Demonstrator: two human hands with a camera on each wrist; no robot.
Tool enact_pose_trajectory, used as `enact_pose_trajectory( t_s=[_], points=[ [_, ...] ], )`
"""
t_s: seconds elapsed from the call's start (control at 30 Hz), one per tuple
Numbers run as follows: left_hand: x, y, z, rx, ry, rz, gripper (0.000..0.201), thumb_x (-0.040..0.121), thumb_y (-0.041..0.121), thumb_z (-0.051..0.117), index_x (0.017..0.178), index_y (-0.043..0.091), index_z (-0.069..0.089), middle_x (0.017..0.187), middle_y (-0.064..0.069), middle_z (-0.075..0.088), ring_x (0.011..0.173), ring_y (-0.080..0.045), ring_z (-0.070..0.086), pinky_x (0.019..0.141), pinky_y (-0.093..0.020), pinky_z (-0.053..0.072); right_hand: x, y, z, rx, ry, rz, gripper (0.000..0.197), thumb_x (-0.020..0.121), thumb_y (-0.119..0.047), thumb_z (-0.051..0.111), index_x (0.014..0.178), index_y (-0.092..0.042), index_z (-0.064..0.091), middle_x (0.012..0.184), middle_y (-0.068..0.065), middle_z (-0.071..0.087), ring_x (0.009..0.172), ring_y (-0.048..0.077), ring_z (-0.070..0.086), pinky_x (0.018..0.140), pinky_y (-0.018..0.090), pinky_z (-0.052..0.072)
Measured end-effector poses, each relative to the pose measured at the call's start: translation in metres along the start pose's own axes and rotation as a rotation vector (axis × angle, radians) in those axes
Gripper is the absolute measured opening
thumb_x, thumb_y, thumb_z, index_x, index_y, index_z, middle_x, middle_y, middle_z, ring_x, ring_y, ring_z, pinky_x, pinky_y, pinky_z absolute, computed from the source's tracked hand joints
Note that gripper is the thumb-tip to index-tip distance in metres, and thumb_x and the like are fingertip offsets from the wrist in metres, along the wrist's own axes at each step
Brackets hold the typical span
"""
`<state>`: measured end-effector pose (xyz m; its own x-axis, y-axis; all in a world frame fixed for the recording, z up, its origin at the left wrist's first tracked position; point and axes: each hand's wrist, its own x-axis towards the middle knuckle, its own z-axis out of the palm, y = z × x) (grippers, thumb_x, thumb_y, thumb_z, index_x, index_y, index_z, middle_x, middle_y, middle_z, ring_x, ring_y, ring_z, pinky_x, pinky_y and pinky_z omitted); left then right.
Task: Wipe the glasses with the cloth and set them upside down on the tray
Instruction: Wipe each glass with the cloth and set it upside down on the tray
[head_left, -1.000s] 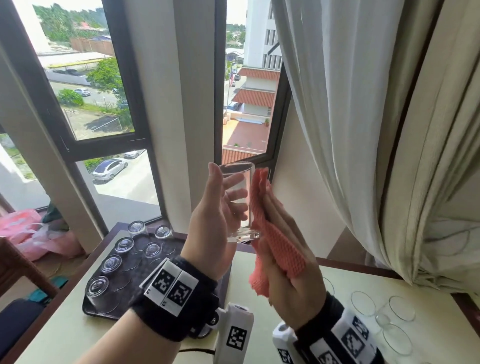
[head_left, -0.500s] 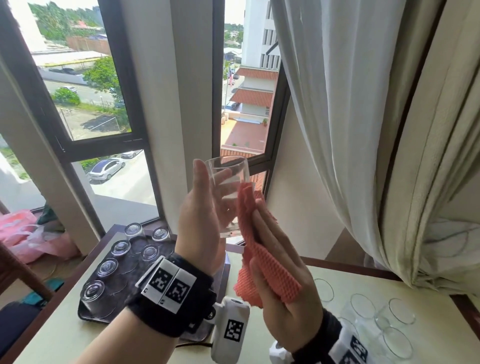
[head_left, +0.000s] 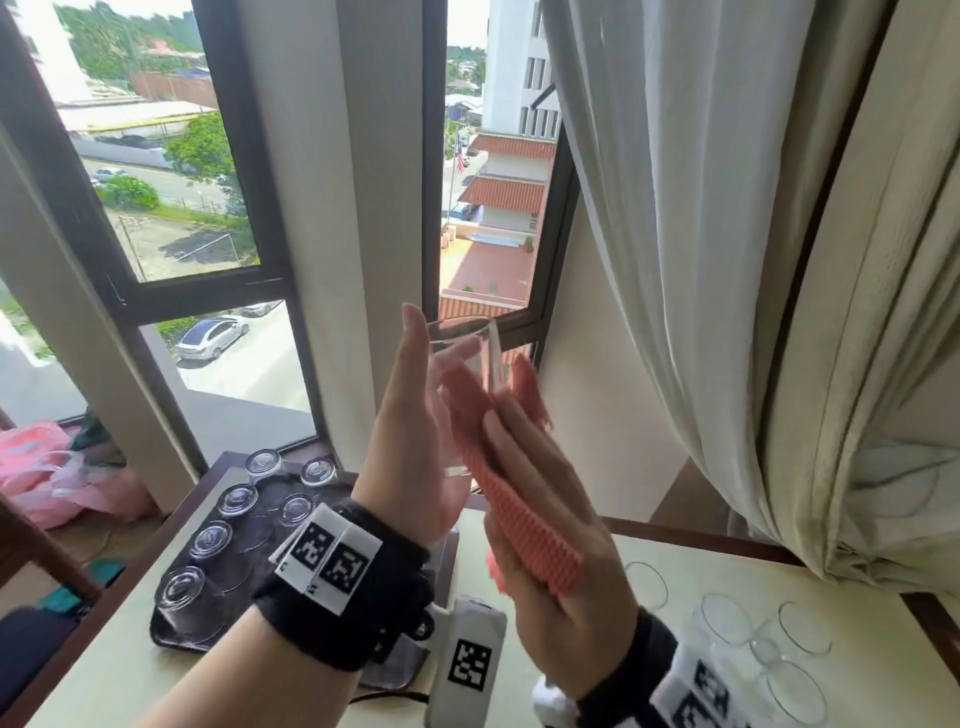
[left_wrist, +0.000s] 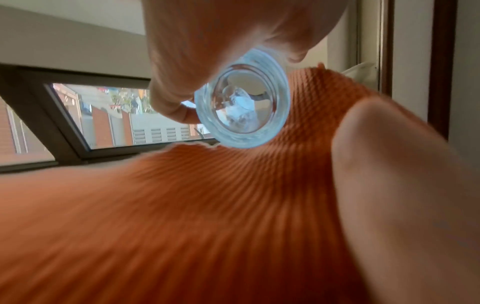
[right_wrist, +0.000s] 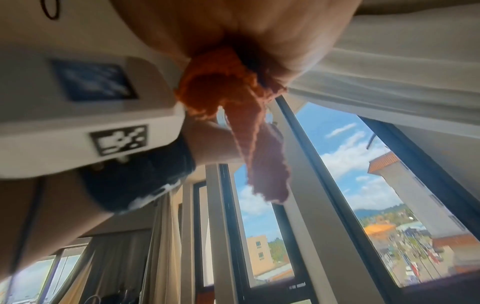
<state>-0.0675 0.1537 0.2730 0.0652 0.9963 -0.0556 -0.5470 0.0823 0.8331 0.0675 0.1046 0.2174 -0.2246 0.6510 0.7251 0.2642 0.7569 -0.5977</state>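
Note:
My left hand (head_left: 436, 343) holds a clear glass (head_left: 467, 332) upright and raised in front of the window, thumb on the near side and fingers behind. Its thick base (left_wrist: 242, 102) faces the left wrist camera. My right hand (head_left: 524, 447) presses a coral ribbed cloth (head_left: 524, 535) against the glass's right side, fingers straight, thumb hidden. The cloth (right_wrist: 249, 133) is bunched in that hand's grip. It also fills the lower left wrist view as the cloth (left_wrist: 207, 205). A dark tray (head_left: 249, 551) lies on the table's left with several upside-down glasses (head_left: 210, 538).
Several upright glasses (head_left: 727, 623) stand on the cream table (head_left: 623, 551) at the right. A heavy curtain (head_left: 727, 260) hangs close on the right. The window frame (head_left: 550, 249) is just behind the glass. Pink bags (head_left: 47, 467) lie at the far left.
My right hand has rubbed the cloth down and back up the glass's side, and the cloth now covers more of its near face. The left hand has kept the glass raised.

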Motion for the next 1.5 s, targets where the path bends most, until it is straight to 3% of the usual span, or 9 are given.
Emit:
enact_pose_trajectory(
  t_s=[0.1,0.23,0.57,0.77,0.9,1.0,1.1,1.33,1.5],
  points=[
    [0.002,-0.001,-0.007,0.046,0.026,0.03,0.095,0.06,0.094,0.062,0.126,0.027,0.075,0.131,-0.019,0.071,0.121,-0.039,0.071,0.111,-0.065,0.047,-0.012,0.009,0.003,0.048,0.052,0.069,0.051,0.109,-0.025,0.048,0.154,-0.002,0.043,0.162,0.012,0.044,0.146,0.04,0.045,0.114,0.059,0.044],
    [0.001,-0.009,0.0,0.008,0.008,0.038,0.103,0.057,0.097,0.069,0.128,0.023,0.075,0.12,-0.015,0.058,0.109,-0.038,0.053,0.117,-0.063,0.042,0.023,0.004,-0.008,0.063,0.076,0.245,0.05,0.106,-0.055,0.043,0.154,-0.039,0.042,0.132,0.033,0.062,0.117,0.064,0.058,0.088,0.08,0.048],
    [0.0,0.002,-0.005,0.007,0.075,0.055,0.089,0.078,0.089,0.053,0.131,0.02,0.072,0.122,-0.014,0.076,0.114,-0.034,0.074,0.106,-0.06,0.052,-0.004,0.009,0.005,0.027,0.019,-0.022,0.049,0.107,-0.016,0.049,0.152,0.005,0.042,0.164,0.013,0.039,0.153,0.035,0.036,0.116,0.06,0.043],
    [-0.001,-0.008,0.002,-0.019,0.056,0.058,0.096,0.068,0.095,0.06,0.126,0.02,0.075,0.115,-0.017,0.059,0.104,-0.035,0.051,0.107,-0.062,0.047,0.023,-0.001,-0.007,0.136,0.082,0.262,0.05,0.106,-0.052,0.047,0.154,-0.041,0.043,0.137,0.025,0.063,0.115,0.061,0.061,0.091,0.073,0.052],
    [-0.002,-0.012,0.01,0.034,-0.04,0.038,0.074,0.082,0.091,0.052,0.114,0.029,0.078,0.123,-0.003,0.07,0.119,-0.026,0.063,0.118,-0.057,0.044,0.041,-0.007,-0.011,0.044,0.079,0.059,0.048,0.109,-0.029,0.048,0.153,-0.01,0.048,0.159,0.006,0.049,0.128,0.052,0.057,0.104,0.064,0.05],
    [0.002,-0.008,0.004,0.012,-0.054,-0.008,0.071,0.085,0.086,0.046,0.118,0.027,0.069,0.108,0.01,0.078,0.104,-0.009,0.075,0.092,-0.033,0.062,0.024,-0.005,-0.003,-0.023,0.022,-0.075,0.046,0.103,-0.006,0.054,0.147,0.005,0.048,0.161,0.014,0.043,0.149,0.038,0.042,0.119,0.054,0.04],
    [0.0,-0.001,-0.001,0.053,0.044,0.023,0.096,0.08,0.093,0.047,0.129,0.014,0.07,0.119,-0.009,0.078,0.106,-0.025,0.077,0.099,-0.05,0.057,-0.004,0.003,-0.002,-0.02,0.0,-0.066,0.049,0.101,-0.004,0.055,0.148,0.005,0.046,0.162,0.013,0.042,0.153,0.031,0.036,0.124,0.047,0.035],
    [-0.005,-0.002,0.019,0.105,0.069,0.052,0.099,0.09,0.087,0.037,0.145,0.007,0.06,0.129,-0.015,0.075,0.122,-0.033,0.071,0.114,-0.055,0.049,0.034,-0.005,-0.025,0.216,0.105,0.295,0.046,0.106,-0.038,0.051,0.151,-0.037,0.049,0.118,0.008,0.066,0.049,0.014,0.06,0.049,0.026,0.054],
    [-0.01,-0.004,0.032,0.054,-0.065,0.007,0.089,0.087,0.089,0.04,0.138,0.019,0.062,0.131,-0.001,0.074,0.133,-0.028,0.065,0.11,-0.05,0.048,0.065,-0.014,-0.03,0.091,0.053,0.072,0.047,0.106,-0.027,0.049,0.152,-0.017,0.052,0.152,0.003,0.055,0.133,0.009,0.056,0.112,0.031,0.046]
  ],
)
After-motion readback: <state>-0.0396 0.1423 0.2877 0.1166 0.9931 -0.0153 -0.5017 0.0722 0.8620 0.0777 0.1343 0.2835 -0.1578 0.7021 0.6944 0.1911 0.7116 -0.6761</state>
